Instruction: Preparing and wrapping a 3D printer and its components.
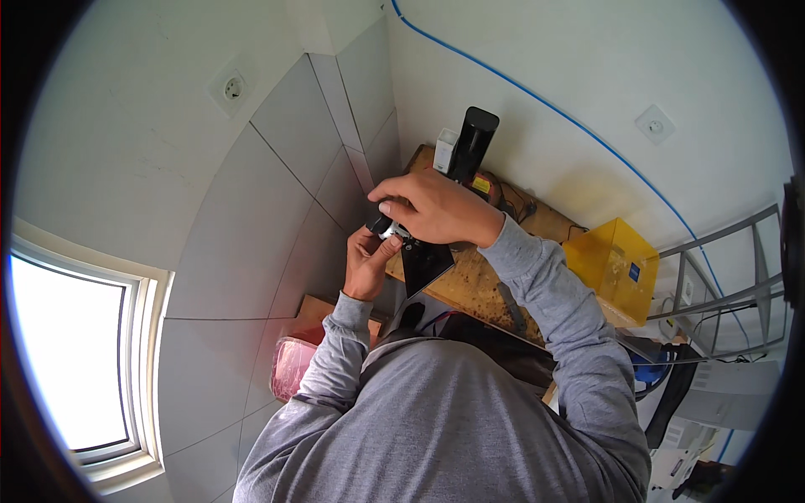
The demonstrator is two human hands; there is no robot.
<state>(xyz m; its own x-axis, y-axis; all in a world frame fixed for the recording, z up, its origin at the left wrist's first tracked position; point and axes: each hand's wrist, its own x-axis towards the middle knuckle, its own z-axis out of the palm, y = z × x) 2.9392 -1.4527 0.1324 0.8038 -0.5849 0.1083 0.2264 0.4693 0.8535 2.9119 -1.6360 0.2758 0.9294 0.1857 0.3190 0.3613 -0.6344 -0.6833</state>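
Black-silver part [382,225] | pinched in left hand [366,267] | beneath thumb of right hand [436,207], grip unclear

Smooth glossy panel [426,267], scuffed wooden table [470,291], matt cloth sleeves [574,303]

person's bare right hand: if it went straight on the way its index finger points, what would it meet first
Most likely the grey, large-tiled wall: the bare right hand points its index finger leftward, with that wall beyond it in the picture. Depth is unclear from one view.
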